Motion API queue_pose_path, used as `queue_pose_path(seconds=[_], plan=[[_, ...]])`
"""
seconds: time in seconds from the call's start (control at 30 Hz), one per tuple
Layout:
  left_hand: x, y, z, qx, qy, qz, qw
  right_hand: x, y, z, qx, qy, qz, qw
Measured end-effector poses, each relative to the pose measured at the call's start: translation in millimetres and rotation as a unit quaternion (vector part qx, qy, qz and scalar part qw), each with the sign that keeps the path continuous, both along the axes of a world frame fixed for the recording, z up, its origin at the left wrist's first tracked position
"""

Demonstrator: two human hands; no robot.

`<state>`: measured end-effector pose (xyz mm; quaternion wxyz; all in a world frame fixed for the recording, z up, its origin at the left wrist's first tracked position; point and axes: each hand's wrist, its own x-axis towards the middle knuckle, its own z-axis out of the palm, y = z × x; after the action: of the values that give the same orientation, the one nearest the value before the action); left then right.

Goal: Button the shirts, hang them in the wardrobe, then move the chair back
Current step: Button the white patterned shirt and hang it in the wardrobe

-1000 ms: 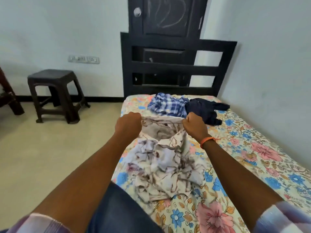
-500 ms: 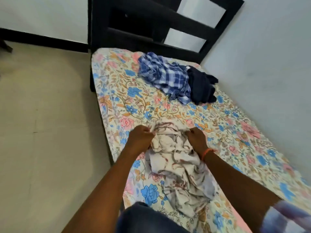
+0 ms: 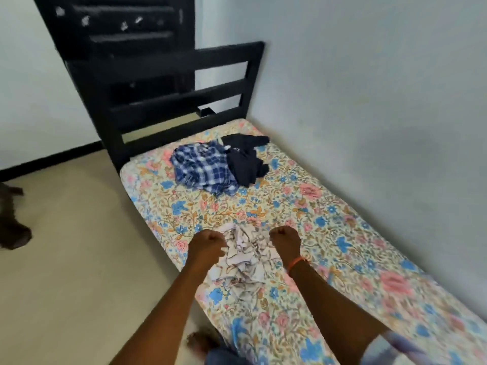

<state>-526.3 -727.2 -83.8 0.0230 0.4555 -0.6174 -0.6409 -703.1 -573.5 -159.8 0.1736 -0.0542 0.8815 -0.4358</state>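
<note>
A crumpled white shirt with a brown print lies on the floral bed sheet. My left hand grips its left upper edge in a fist. My right hand, with an orange band at the wrist, grips its right upper edge. Farther up the bed lie a blue plaid shirt and a dark navy shirt, both bunched up and touching each other.
A black slatted headboard stands at the far end of the bed, with a dark door behind it. The pale wall runs along the bed's right side. A dark stool leg shows at the left, on the beige floor.
The shirt, held up spread a second ago, now lies bunched on the bed between my fists. My view has tilted and swung, so the stool has slid to the left edge.
</note>
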Motion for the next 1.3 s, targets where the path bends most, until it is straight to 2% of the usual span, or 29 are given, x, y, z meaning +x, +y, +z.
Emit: queue_pose_path(seconds=[0.1, 0.23, 0.47, 0.57, 0.67, 0.9, 1.13, 1.2, 1.3], plan=[[6, 18, 52, -0.024, 0.02, -0.011, 0.999, 22, 29, 66, -0.059, -0.012, -0.062, 0.996], [15, 55, 81, -0.03, 0.036, -0.024, 0.999, 57, 83, 122, -0.122, 0.016, -0.135, 0.983], [38, 190, 93, -0.012, 0.031, -0.224, 0.974, 174, 242, 175, -0.182, 0.019, -0.325, 0.928], [43, 268, 96, -0.001, 0.032, -0.324, 0.946, 230, 317, 182, -0.191, 0.028, -0.402, 0.895], [60, 369, 106, 0.024, 0.043, -0.439, 0.897, 298, 398, 195, -0.179, 0.05, -0.496, 0.848], [198, 610, 148, 0.085, 0.106, -0.662, 0.737, 493, 557, 230, -0.173, 0.131, -0.713, 0.666], [395, 772, 178, 0.132, 0.126, -0.787, 0.589, 687, 663, 271, -0.145, 0.218, -0.804, 0.534], [443, 802, 186, 0.131, 0.133, -0.812, 0.554, 737, 685, 278, -0.137, 0.239, -0.827, 0.49], [508, 843, 196, 0.144, 0.151, -0.831, 0.516, 803, 711, 286, -0.137, 0.247, -0.848, 0.448]])
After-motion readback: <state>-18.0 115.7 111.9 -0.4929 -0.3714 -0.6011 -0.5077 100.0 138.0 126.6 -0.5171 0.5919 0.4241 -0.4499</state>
